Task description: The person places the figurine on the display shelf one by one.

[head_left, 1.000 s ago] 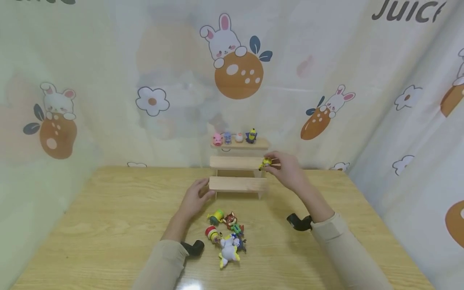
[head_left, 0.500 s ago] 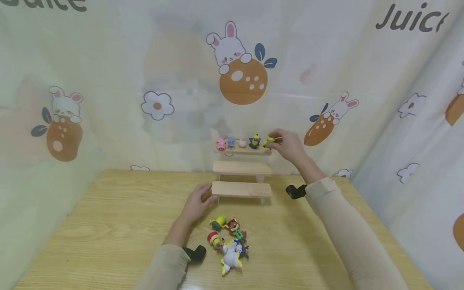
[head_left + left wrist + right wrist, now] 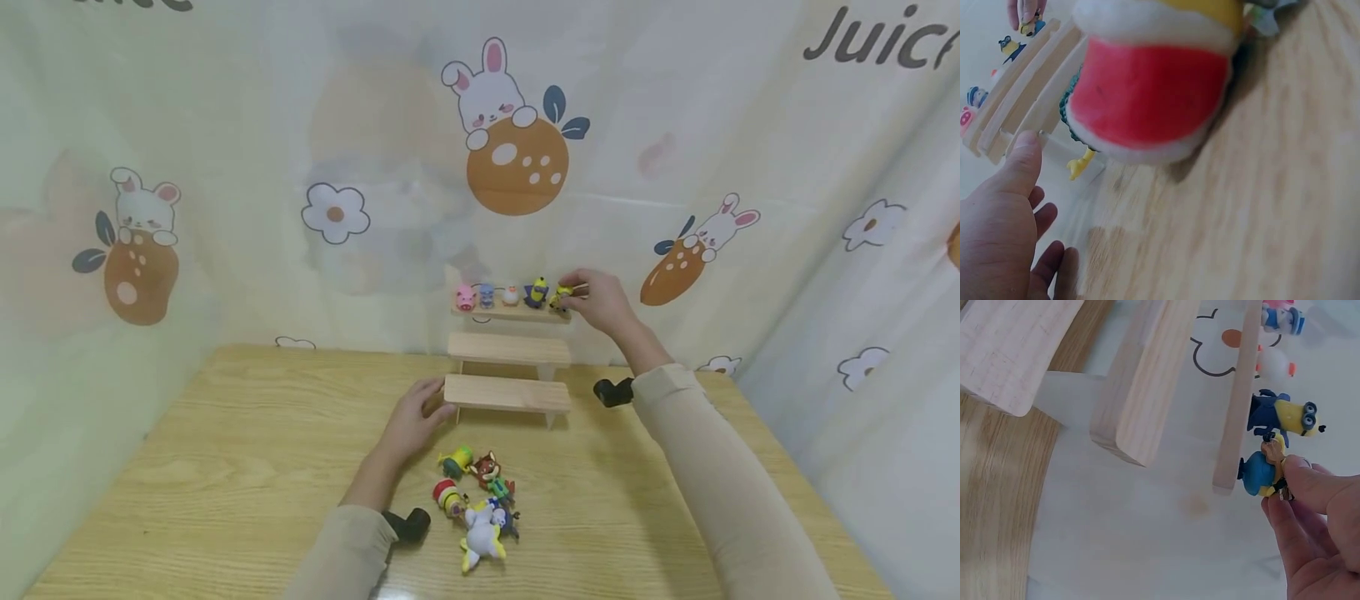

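Observation:
In the head view, my right hand (image 3: 602, 302) pinches a small yellow-and-blue minion figure (image 3: 1259, 473) by its upper part, at the right end of the top step. The right wrist view shows the figure's base against that step (image 3: 1235, 425), thumb and fingers around its head. Beside it stands a minion in a dark cape (image 3: 536, 293), then a white chicken (image 3: 510, 296), a blue-grey figure (image 3: 487, 295) and a pink pig (image 3: 466, 297). My left hand (image 3: 411, 423) touches the left end of the wooden stepped shelf (image 3: 507, 393), its thumb against the edge and fingers relaxed.
On the table (image 3: 285, 450) in front of the shelf lies a cluster: a green-and-yellow figure (image 3: 456, 461), a fox (image 3: 491, 477), a red-hatted figure (image 3: 448, 496), a dark-blue one (image 3: 507, 522) and a white-and-yellow one (image 3: 482, 537). A patterned curtain (image 3: 405, 275) hangs behind the shelf.
My right hand has lifted the minion figure from beside the middle step to the right end of the top step. The left hand stays at the shelf's left end.

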Demonstrator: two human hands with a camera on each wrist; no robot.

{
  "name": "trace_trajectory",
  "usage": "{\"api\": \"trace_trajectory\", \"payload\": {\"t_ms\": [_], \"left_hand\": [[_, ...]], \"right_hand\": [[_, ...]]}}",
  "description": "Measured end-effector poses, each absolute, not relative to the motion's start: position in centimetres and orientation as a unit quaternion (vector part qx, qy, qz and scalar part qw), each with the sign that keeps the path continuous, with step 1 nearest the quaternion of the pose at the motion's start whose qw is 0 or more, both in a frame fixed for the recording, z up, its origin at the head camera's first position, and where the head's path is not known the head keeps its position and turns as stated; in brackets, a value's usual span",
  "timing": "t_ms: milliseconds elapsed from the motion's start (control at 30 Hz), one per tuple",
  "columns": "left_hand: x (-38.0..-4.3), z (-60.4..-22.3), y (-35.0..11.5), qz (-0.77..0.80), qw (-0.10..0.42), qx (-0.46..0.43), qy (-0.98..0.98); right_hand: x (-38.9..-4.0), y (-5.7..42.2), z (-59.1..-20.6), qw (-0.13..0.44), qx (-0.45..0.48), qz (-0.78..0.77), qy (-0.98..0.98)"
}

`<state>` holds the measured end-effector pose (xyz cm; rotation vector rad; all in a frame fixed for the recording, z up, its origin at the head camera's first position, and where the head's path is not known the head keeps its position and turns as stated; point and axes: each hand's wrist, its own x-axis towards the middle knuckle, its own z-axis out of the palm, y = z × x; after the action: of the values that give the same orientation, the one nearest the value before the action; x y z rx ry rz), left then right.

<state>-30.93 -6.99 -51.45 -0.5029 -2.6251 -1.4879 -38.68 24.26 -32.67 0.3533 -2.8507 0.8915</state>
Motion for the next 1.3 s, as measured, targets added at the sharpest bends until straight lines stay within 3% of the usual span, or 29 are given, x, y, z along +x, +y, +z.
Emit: {"api": "trace_trajectory", "payload": {"t_ms": [1300], "left_hand": [[-30.93, -51.36, -6.99, -0.480, 0.051, -0.170, -0.859]], "right_hand": [[-39.13, 24.73, -32.94, 0.055, 0.129, 0.301, -0.943]]}}
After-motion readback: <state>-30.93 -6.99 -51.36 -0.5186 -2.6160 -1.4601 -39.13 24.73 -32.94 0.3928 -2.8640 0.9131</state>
